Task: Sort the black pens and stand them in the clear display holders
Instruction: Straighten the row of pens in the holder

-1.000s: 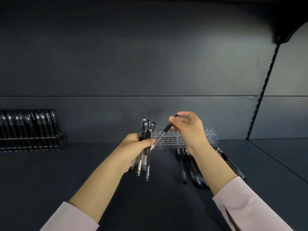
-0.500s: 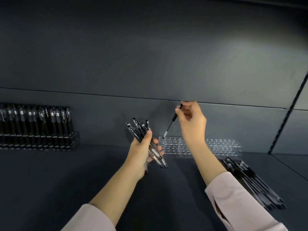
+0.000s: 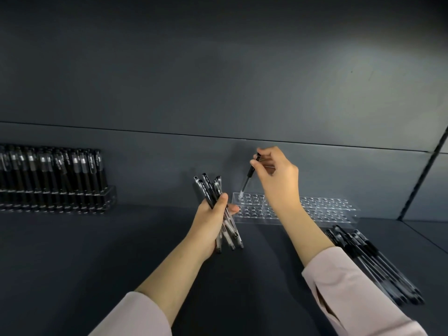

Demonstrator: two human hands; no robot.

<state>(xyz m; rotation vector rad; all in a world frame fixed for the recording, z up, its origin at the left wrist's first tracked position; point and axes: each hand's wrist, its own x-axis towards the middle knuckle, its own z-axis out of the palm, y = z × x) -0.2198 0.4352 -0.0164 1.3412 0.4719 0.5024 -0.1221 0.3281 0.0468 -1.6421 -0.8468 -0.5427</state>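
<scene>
Two clear holders: the 9 o'clock holder (image 3: pixel 108 197) stands full of black pens (image 3: pixel 60 170). At the 4 o'clock holder (image 3: pixel 327 209), right hand (image 3: pixel 278 175) fingers (image 3: pixel 255 163) pinch a single pen (image 3: pixel 248 175), tip at its far-left corner. Left hand (image 3: pixel 209 221) fingers (image 3: pixel 221 198) grip a bundle (image 3: pixel 210 187) of roughly six.

Tilted black pen (image 3: pixel 247 177) at clear holder (image 3: pixel 334 209)

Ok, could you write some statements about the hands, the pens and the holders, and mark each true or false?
1. The right hand pinches one pen, its tip down at the left end of the middle holder. True.
2. The left hand is empty. False: it grips a bundle of pens.
3. The far left holder holds rows of standing pens. True.
4. The loose pens lie left of both hands. False: they lie at the right, beside the right sleeve.
</scene>
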